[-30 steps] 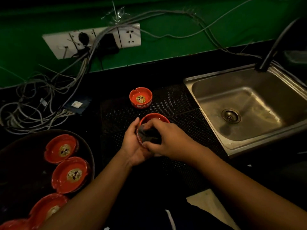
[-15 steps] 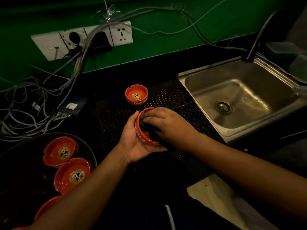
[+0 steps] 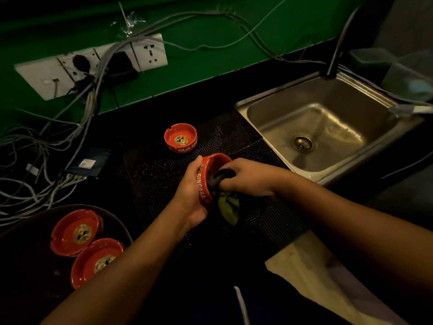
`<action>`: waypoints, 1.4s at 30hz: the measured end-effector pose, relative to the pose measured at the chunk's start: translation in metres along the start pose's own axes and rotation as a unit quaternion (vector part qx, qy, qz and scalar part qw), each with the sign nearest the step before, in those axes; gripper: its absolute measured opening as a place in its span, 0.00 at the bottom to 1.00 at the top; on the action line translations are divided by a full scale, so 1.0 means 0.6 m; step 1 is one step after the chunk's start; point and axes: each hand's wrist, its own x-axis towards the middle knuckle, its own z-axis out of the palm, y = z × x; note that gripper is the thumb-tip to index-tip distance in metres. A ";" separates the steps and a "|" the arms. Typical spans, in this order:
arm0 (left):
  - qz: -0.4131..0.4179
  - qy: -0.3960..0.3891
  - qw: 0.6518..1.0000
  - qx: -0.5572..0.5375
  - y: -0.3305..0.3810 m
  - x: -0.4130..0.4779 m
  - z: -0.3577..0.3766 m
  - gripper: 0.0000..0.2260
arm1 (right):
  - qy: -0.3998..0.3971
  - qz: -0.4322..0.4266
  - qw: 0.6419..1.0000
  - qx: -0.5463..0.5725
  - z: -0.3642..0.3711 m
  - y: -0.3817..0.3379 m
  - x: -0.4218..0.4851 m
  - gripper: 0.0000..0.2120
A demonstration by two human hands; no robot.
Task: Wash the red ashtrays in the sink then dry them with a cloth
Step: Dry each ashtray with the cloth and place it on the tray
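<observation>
Gripping tilted ashtray (image 3: 204,184) mid-frame in left hand (image 3: 191,199), pinching cloth (image 3: 228,206) into it with right hand (image 3: 250,178). Second ashtray (image 3: 180,137) just above; sink (image 3: 264,120) upper right; cables (image 3: 35,191) upper left.

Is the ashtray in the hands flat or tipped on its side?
Tipped on its side: the left hand grips the ashtray, lettered wall facing up, opening toward the cloth in the right hand.

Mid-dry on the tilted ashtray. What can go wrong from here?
1. The ashtray is tipped on its side, gripped by the left hand alone while the right hand pushes the cloth into it; it may slip out.
2. Loose cables lie on the counter to the left, below the wall sockets; any water flicked off could reach them.
</observation>
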 end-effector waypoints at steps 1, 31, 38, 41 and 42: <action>-0.002 0.001 1.000 -0.011 -0.002 0.000 0.000 0.28 | -0.001 -0.007 0.998 0.069 0.006 0.004 0.003 0.06; -0.042 -0.074 0.995 0.056 0.022 -0.022 0.000 0.30 | 0.188 -0.159 0.930 -0.274 0.031 0.019 -0.028 0.17; -0.035 -0.070 0.996 0.036 0.017 -0.027 0.030 0.28 | 0.378 -0.148 0.914 -0.030 0.064 0.001 -0.011 0.12; -0.023 -0.065 0.998 0.004 0.031 -0.024 0.022 0.28 | 0.241 -0.148 0.943 0.177 0.065 0.002 -0.027 0.10; -0.018 -0.068 0.998 0.000 0.033 -0.023 0.021 0.29 | 0.183 -0.160 0.947 0.211 0.059 0.007 -0.031 0.12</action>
